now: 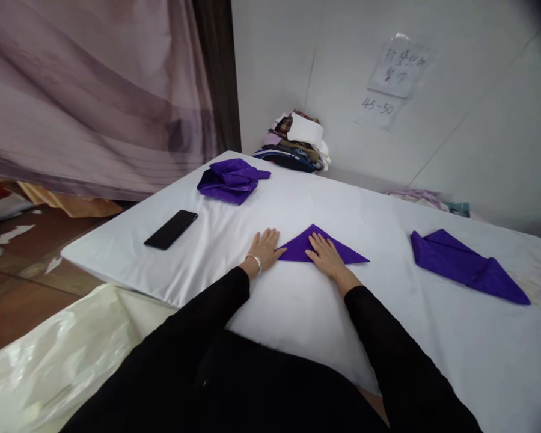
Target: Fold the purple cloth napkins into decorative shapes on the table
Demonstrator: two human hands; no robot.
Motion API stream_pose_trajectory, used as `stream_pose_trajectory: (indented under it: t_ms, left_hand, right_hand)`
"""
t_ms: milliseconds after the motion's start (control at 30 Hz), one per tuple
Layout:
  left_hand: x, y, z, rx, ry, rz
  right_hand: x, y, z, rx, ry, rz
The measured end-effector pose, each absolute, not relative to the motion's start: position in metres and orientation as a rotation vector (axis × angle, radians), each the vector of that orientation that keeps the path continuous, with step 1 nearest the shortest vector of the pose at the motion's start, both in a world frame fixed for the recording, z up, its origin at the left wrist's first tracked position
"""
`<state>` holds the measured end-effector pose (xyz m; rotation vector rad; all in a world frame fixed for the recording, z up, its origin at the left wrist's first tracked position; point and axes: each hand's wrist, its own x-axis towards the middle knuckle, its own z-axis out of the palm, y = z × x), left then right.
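Observation:
A purple cloth napkin [297,245], folded into a triangle, lies flat on the white-covered table [279,294] in front of me, its long edge towards my body. My left hand [264,248], with a bracelet at the wrist, rests flat at the triangle's left corner, its thumb touching the cloth. Spread on the middle of the napkin, my right hand [326,254] hides part of it; the right corner sticks out beyond that hand. Neither hand is closed around anything.
A loosely bunched purple napkin [234,180] lies at the back left, near a black phone [171,230]. Another folded purple napkin [466,264] is at the right. Stacked clothes [300,141] stand behind the table by the wall. A pale plastic-covered surface [72,343] is at the lower left.

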<state>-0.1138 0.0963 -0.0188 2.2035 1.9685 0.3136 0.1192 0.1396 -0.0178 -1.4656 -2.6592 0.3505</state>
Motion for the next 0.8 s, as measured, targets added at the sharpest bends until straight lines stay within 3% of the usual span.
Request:
stream_pose_trajectory:
  t_ms: [133,267,800]
  left_hand:
    - [-0.158,0.075,-0.022,1.968,2.118,0.617]
    - [-0.160,0.055,-0.024,2.039,1.889,0.879]
    - [-0.140,0.052,-0.020,2.137,1.702,0.810]
  right_hand:
    - [0.119,0.139,-0.016,-1.484,-2.677,0.343]
    - [0.118,0.139,-0.014,-1.488,-2.696,0.342]
    - [0.118,0.126,-0.001,-1.486,-2.698,0.438]
